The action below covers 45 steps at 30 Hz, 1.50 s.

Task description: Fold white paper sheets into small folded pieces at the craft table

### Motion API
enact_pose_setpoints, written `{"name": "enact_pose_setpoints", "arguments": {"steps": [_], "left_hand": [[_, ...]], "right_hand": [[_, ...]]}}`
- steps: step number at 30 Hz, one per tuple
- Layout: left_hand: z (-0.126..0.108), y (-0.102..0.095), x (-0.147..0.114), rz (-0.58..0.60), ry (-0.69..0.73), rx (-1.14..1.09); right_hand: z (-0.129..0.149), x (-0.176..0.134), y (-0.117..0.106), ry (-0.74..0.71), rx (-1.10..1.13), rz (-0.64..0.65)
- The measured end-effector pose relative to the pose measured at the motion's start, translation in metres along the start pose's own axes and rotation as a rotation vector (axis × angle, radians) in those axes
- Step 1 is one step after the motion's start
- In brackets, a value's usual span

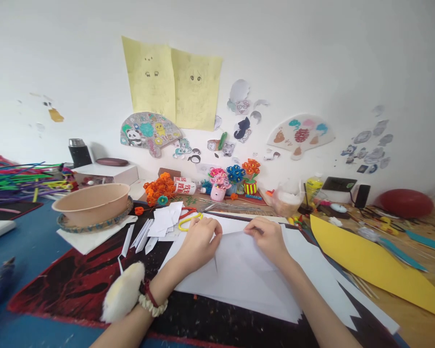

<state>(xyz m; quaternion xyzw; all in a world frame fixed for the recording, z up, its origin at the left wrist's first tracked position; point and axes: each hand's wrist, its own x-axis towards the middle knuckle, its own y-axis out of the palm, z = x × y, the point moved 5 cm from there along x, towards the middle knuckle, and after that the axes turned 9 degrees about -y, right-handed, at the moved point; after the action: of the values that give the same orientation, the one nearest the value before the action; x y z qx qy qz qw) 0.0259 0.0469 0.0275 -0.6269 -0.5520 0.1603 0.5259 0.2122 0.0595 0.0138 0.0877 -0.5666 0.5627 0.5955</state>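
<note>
My left hand [200,244] pinches the upper left edge of a sheet of white paper [239,275]. Opposite it, my right hand [268,238] is closed on the same sheet's upper edge. Between the hands the edge is lifted slightly, and the lower part rests on more white sheets [311,270]. A thin dark line shows below my left fingers; I cannot tell whether it is a fold or a cut. Yellow-handled scissors [184,225] lie just behind my left hand. Small cut paper pieces [163,220] and folded strips [142,237] are to its left.
A dark red and black mat [68,280] lies underneath. At left stand a beige basin [90,205] and a fluffy white pad [125,292]. Pipe-cleaner flowers [235,176] line the back by the wall. Yellow card [377,266] spreads at right.
</note>
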Motion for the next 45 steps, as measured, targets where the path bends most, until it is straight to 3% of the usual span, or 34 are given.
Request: {"name": "enact_pose_setpoints", "arguments": {"steps": [5,9,15,22,26,30,35,37,41,45], "left_hand": [[0.01,-0.004,0.002,-0.042,-0.004,0.022],[0.024,-0.007,0.006,-0.044,-0.049,0.056],[0.026,-0.006,0.007,-0.014,-0.141,-0.164],[0.008,0.004,0.0,0.339,-0.066,-0.477],[-0.001,0.005,-0.003,0.417,-0.094,-0.663],[0.003,0.01,0.0,0.335,-0.252,-0.773],[0.011,0.011,0.004,0.227,-0.313,-0.879],[0.018,0.009,0.006,0.131,-0.371,-0.893],[0.038,0.001,0.006,-0.126,-0.52,-0.882],[0.049,-0.003,0.006,-0.225,-0.576,-0.868]], "right_hand": [[-0.006,0.0,-0.007,0.05,0.003,-0.036],[-0.019,-0.002,-0.019,0.186,0.044,-0.137],[-0.029,-0.003,-0.022,0.292,0.078,-0.198],[-0.038,-0.007,-0.013,0.371,0.143,-0.174],[-0.044,-0.008,-0.011,0.41,0.202,-0.162],[-0.04,-0.008,-0.005,0.436,0.29,-0.115],[-0.039,-0.009,-0.001,0.551,0.464,-0.115],[-0.038,-0.01,0.0,0.586,0.537,-0.1],[-0.03,-0.01,0.008,0.618,0.626,0.095],[-0.021,-0.012,0.018,0.588,0.656,0.292]]}}
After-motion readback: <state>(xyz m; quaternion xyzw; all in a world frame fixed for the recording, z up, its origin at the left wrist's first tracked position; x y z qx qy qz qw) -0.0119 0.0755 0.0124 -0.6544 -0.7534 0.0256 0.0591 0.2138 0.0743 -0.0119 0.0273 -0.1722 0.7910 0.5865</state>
